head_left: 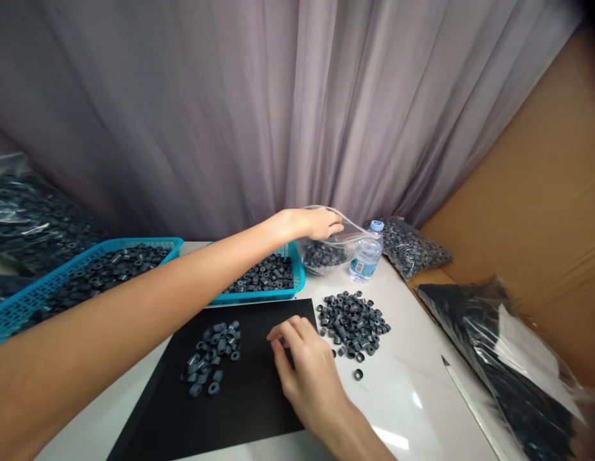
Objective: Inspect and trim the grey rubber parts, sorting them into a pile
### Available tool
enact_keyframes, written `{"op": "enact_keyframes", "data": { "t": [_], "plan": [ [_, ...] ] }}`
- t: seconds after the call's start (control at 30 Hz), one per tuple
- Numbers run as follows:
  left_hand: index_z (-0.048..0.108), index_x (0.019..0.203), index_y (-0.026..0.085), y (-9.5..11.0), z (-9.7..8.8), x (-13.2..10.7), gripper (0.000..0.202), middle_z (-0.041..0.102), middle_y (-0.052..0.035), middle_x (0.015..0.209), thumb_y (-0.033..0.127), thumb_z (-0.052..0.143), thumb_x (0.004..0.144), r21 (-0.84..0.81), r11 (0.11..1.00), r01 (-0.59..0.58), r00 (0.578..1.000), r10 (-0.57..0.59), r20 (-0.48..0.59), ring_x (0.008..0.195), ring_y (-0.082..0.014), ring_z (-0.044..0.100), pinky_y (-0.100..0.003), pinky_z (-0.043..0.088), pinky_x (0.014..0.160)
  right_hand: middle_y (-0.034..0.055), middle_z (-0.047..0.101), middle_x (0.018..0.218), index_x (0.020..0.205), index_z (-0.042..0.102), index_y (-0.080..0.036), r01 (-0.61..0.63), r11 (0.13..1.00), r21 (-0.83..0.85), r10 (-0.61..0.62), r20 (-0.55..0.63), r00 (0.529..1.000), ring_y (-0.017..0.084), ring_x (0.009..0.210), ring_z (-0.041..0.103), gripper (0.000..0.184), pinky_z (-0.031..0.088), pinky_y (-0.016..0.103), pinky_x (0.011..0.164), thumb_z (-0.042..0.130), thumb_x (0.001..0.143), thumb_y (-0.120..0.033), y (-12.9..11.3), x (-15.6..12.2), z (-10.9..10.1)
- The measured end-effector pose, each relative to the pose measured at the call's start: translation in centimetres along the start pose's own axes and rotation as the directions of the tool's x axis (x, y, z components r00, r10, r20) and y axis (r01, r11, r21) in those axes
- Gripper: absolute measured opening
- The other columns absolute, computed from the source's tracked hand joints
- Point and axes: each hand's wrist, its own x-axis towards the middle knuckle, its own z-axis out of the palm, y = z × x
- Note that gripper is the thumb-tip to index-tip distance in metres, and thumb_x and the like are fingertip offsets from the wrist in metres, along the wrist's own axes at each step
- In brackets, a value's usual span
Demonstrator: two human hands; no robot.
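Observation:
My left hand [322, 223] reaches across to the mouth of a clear zip bag [323, 256] partly filled with small dark rings. Its fingers are loosely spread over the bag's opening, and nothing shows in them. Above a black mat [259, 410] is my right hand [307, 365], its thumb and fingertips drawn together; whatever they may hold is hidden. Left of it on the mat lies a loose group of dark grey rings [215, 352]. A larger heap of similar rings [352, 323] sits right of the mat on the white table [403, 397].
Two blue baskets [297, 272] of dark rings stand behind the mat, partly behind my left arm. A water bottle [366, 256] is beside the zip bag. Filled bags [412, 246] lie at the right, near a pencil-like stick [472, 406]. Another large bag [32, 211] rests far left.

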Motion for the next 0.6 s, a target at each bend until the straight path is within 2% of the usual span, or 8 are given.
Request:
{"op": "enact_keyframes", "data": {
  "t": [0.13, 0.17, 0.23, 0.3, 0.33, 0.43, 0.5, 0.6],
  "plan": [
    [0.060, 0.129, 0.021, 1.1, 0.5, -5.8, 0.039, 0.063, -0.0056, 0.135, 0.033, 0.032, 0.104, -0.085, 0.994, -0.068, 0.987, 0.055, -0.149, 0.123, -0.0205, 0.056, -0.031, 0.038, 0.106, 0.0030, 0.066, 0.090, 0.094, 0.064, -0.021, -0.103, 0.973, 0.208, 0.117, -0.058, 0.991, 0.017, 0.076, 0.060, 0.011, 0.047, 0.030, 0.070, 0.053, 0.094, -0.019, 0.4, 1.1, -2.8],
    [0.060, 0.127, 0.021, 1.5, 1.2, -7.9, 0.037, 0.062, -0.0049, 0.135, 0.033, 0.033, 0.105, -0.150, 0.981, -0.122, 0.953, 0.074, -0.294, 0.123, -0.0196, 0.055, -0.030, 0.036, 0.108, 0.0025, 0.066, 0.088, 0.091, 0.065, -0.020, -0.141, 0.948, 0.286, 0.164, -0.057, 0.985, 0.016, 0.073, 0.059, 0.010, 0.047, 0.029, 0.068, 0.056, 0.094, -0.024, 0.5, 1.3, -3.5],
    [0.061, 0.120, 0.022, 2.5, 3.7, -12.2, 0.032, 0.065, -0.0028, 0.126, 0.036, 0.035, 0.105, -0.270, 0.954, -0.133, 0.890, -0.005, -0.456, 0.118, -0.0175, 0.057, -0.029, 0.037, 0.107, 0.0024, 0.067, 0.087, 0.089, 0.067, -0.020, -0.195, 0.886, 0.422, 0.199, 0.034, 0.979, 0.016, 0.076, 0.060, 0.012, 0.047, 0.028, 0.069, 0.062, 0.093, -0.031, 1.0, 1.2, -4.6],
    [0.061, 0.115, 0.025, 3.5, 7.4, -16.2, 0.025, 0.065, -0.0012, 0.118, 0.039, 0.046, 0.101, -0.429, 0.900, -0.084, 0.881, -0.134, -0.454, 0.111, -0.0161, 0.060, -0.026, 0.044, 0.099, 0.0013, 0.065, 0.084, 0.091, 0.068, -0.021, -0.258, 0.788, 0.559, 0.231, 0.120, 0.966, 0.014, 0.071, 0.058, 0.016, 0.047, 0.026, 0.063, 0.067, 0.090, -0.037, 1.6, 0.6, -4.9],
    [0.060, 0.119, 0.027, 4.0, 9.4, -17.9, 0.026, 0.064, -0.0005, 0.119, 0.041, 0.052, 0.098, -0.513, 0.857, -0.046, 0.901, -0.187, -0.392, 0.110, -0.0158, 0.061, -0.025, 0.047, 0.095, 0.0006, 0.064, 0.083, 0.092, 0.068, -0.021, -0.289, 0.732, 0.617, 0.253, 0.147, 0.956, 0.012, 0.066, 0.056, 0.018, 0.046, 0.025, 0.059, 0.069, 0.089, -0.038, 1.9, 0.1, -4.7],
    [0.060, 0.121, 0.032, 5.4, 14.9, -21.2, 0.029, 0.066, 0.0020, 0.108, 0.036, 0.063, 0.093, -0.659, 0.752, 0.012, 0.907, -0.285, -0.309, 0.097, -0.0141, 0.064, -0.024, 0.051, 0.089, -0.0004, 0.063, 0.083, 0.093, 0.069, -0.022, -0.334, 0.610, 0.718, 0.316, 0.166, 0.934, 0.008, 0.058, 0.051, 0.018, 0.044, 0.021, 0.051, 0.073, 0.086, -0.038, 2.6, -1.5, -3.4],
    [0.061, 0.122, 0.032, 6.0, 17.3, -22.2, 0.030, 0.068, 0.0023, 0.103, 0.032, 0.065, 0.092, -0.725, 0.688, -0.004, 0.866, -0.361, -0.348, 0.091, -0.0130, 0.066, -0.025, 0.052, 0.087, -0.0001, 0.062, 0.084, 0.093, 0.070, -0.022, -0.339, 0.591, 0.732, 0.324, 0.169, 0.931, 0.008, 0.059, 0.051, 0.018, 0.046, 0.020, 0.051, 0.073, 0.086, -0.037, 2.7, -2.4, -2.4],
    [0.067, 0.113, 0.028, 6.6, 18.6, -22.6, 0.022, 0.072, 0.0015, 0.099, 0.030, 0.067, 0.091, -0.823, 0.568, -0.005, 0.805, -0.486, -0.341, 0.083, -0.0131, 0.069, -0.025, 0.055, 0.081, 0.0008, 0.060, 0.087, 0.094, 0.071, -0.021, -0.348, 0.597, 0.723, 0.319, 0.184, 0.930, 0.008, 0.062, 0.053, 0.018, 0.048, 0.020, 0.050, 0.073, 0.086, -0.037, 2.3, -3.2, -1.6]
  ]
}}
